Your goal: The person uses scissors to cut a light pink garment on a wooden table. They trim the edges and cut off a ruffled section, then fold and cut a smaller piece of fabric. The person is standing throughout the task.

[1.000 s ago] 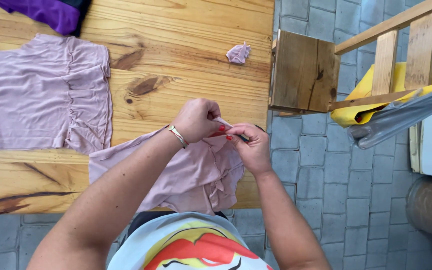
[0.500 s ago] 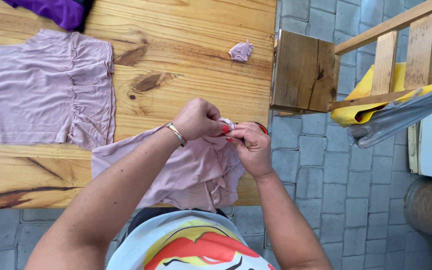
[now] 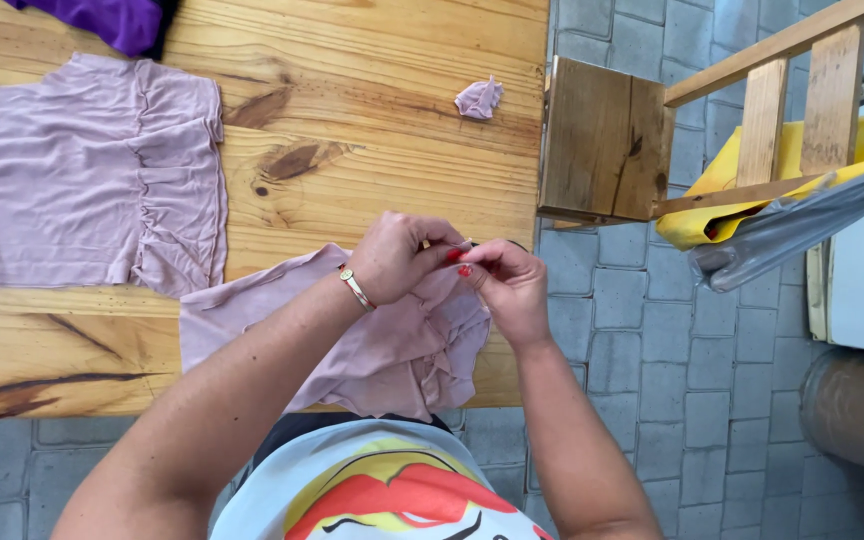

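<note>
Left hand [image 3: 397, 258] and right hand [image 3: 508, 288] meet fingertip to fingertip over the mauve garment [image 3: 372, 345] at the near edge of the wooden table [image 3: 372, 100] — fingers of both pinched shut on a small bit of its fabric. Second mauve garment [image 3: 82, 180] lies flat to the left, well apart. Small mauve scrap [image 3: 478, 98] sits near the far right edge.

- One view only, worn on the person's head, looking steeply down past the chest, which fills the frame at 6 o'clock.
- It sits close: forearms enter from 6 and 7 o'clock.
- The wooden bench [image 3: 372, 100] spreads toward 10 o'clock; paved floor [image 3: 642, 330] runs from 12 toward 4 o'clock.
</note>
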